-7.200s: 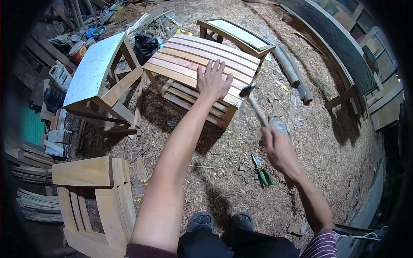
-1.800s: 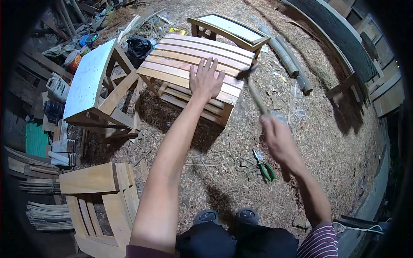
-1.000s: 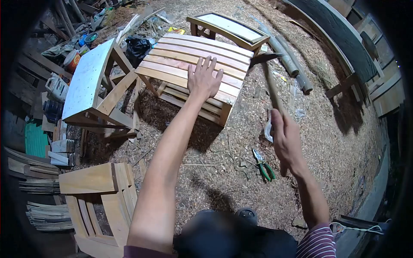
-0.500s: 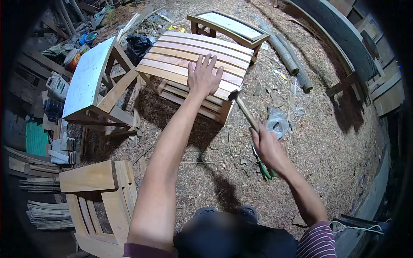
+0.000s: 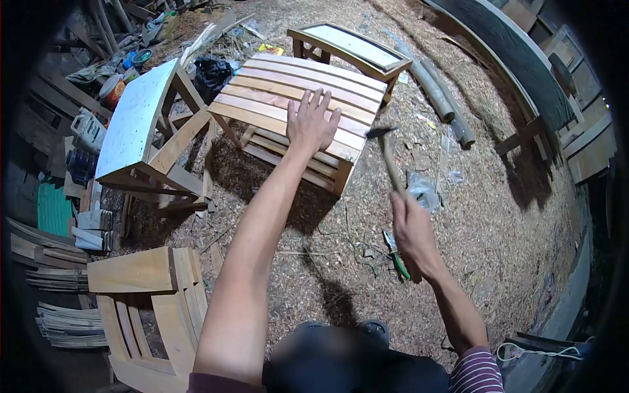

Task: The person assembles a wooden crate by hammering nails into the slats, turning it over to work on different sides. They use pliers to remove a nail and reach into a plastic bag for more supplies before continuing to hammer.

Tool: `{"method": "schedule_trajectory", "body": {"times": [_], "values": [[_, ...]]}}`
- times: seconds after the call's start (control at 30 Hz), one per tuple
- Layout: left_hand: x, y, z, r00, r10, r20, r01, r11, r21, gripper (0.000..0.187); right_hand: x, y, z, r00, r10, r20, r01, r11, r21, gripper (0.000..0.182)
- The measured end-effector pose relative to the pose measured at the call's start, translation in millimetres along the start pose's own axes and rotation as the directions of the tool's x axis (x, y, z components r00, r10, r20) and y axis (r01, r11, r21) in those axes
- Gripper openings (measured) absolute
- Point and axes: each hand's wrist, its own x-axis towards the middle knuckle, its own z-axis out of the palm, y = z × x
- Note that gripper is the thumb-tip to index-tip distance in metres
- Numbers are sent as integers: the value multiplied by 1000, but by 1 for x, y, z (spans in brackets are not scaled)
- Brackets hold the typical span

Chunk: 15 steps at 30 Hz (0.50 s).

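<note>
Hammer head up again, lifted clear of the near right corner struck a half-second ago, so another blow looks due. Right hand (image 5: 409, 229) in a closed grip round the wooden-handled steel hammer (image 5: 386, 154). Left hand (image 5: 313, 121) flat, fingers spread, pressing the pale slatted wooden stool (image 5: 298, 98) on the sawdust-strewn floor (image 5: 498, 216). Green-handled pliers (image 5: 396, 259) just under the right wrist. White-topped wooden stool (image 5: 134, 121) well left; 2 grey pipes (image 5: 442, 101) right. Nothing blocking the swing.
</note>
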Motion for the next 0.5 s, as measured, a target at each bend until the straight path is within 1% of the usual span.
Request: {"method": "schedule_trajectory", "body": {"times": [0.03, 0.07, 0.1, 0.13, 0.17, 0.2, 0.23, 0.27, 0.3, 0.37, 0.4, 0.43, 0.47, 0.5], "values": [[1, 1, 1, 1000, 0, 5, 0, 1000, -3, 59, 0, 1, -2, 995, -31, -94, 39, 996, 86, 25], [1, 1, 1, 1000, -1, 2, 1, 1000, -6, 59, -2, 4, 1, 996, -27, -88, 35, 996, 85, 25], [0, -1, 1, 1000, -3, -1, 3, 1000, -7, 59, -7, 10, 8, 971, -111, -214, 153, 970, 188, 24], [1, -2, 2, 1000, -5, 2, 5, 1000, -4, 59, -9, 17, 16, 921, -178, -348, 281, 920, 274, 24], [1, -2, 2, 1000, 0, -6, 0, 1000, 1, 59, -6, 35, 31, 848, -334, -413, 414, 902, 121, 23], [0, -1, 3, 1000, 2, -13, -2, 1000, 4, 59, 1, 35, 47, 854, -374, -362, 410, 912, 25, 22], [1, -1, 2, 1000, -8, 0, 8, 1000, 9, 59, 3, 38, 45, 963, -199, -184, 207, 978, 27, 23], [0, 1, 2, 1000, -4, -1, 4, 1000, 11, 59, 4, 37, 44, 1000, 1, -9, -1, 1000, -6, 23], [0, 2, 0, 1000, 0, 6, -1, 1000, 19, 59, 5, 31, 40, 1000, -5, -15, 5, 1000, -1, 23], [0, -2, 1, 1000, 2, 2, -2, 1000, 3, 60, -2, 18, 25, 994, 109, -7, -107, 988, 111, 27], [1, -1, 1, 1000, 2, 8, -2, 1000, 1, 60, -4, 19, 21, 993, 115, -4, -114, 987, 111, 27], [1, 0, 1, 1000, -2, 9, 2, 1000, 1, 59, -6, 22, 17, 993, 22, -119, -1, 985, 172, 28], [0, 0, 1, 1000, -6, 8, 6, 1000, 5, 59, -8, 20, 13, 969, -66, -236, 120, 968, 222, 29], [1, -1, 2, 1000, -5, 4, 5, 1000, 12, 59, -15, 3, 9, 969, -3, -247, 103, 914, 392, 28]]}}
